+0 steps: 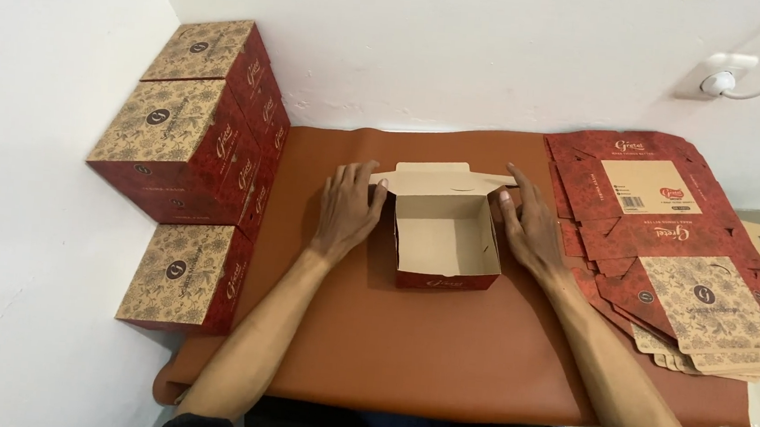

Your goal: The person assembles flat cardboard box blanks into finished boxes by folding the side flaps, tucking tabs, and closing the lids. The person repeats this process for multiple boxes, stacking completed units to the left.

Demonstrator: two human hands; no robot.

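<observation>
while both hands press against its sides, the small open box (pixel 447 237) sits in the middle of the frame on the brown mat (pixel 422 361), and it looks roughly half formed: the four walls stand upright and the floor appears closed, yet the lid flap (pixel 442 175) at the far edge is still laid open and not tucked in, so closing seems to be what remains. the left hand (pixel 347 209) lies flat with its fingers spread against the box's left wall, fingertips reaching the corner of the lid flap, pressing rather than clenched around anything. the right hand (pixel 533 225) lies along the right wall in the same manner, fingers extended toward the far right corner of the flap; whether its thumb pinches a side tab i cannot tell. the box is plain tan cardboard inside and dark red outside, with a pale mark on the near front wall. at the left of the frame, finished boxes (pixel 197 127) with patterned tan tops and red sides are stacked against the wall, with one more closed box (pixel 185 278) lower down beside the mat's edge, which suggests several are already done. at the right of the frame a pile of flat unfolded cartons (pixel 675 255) lies fanned out, so a fair number appear left to fold. a white wall socket (pixel 720 79) with a cable shows in the upper right.
</observation>
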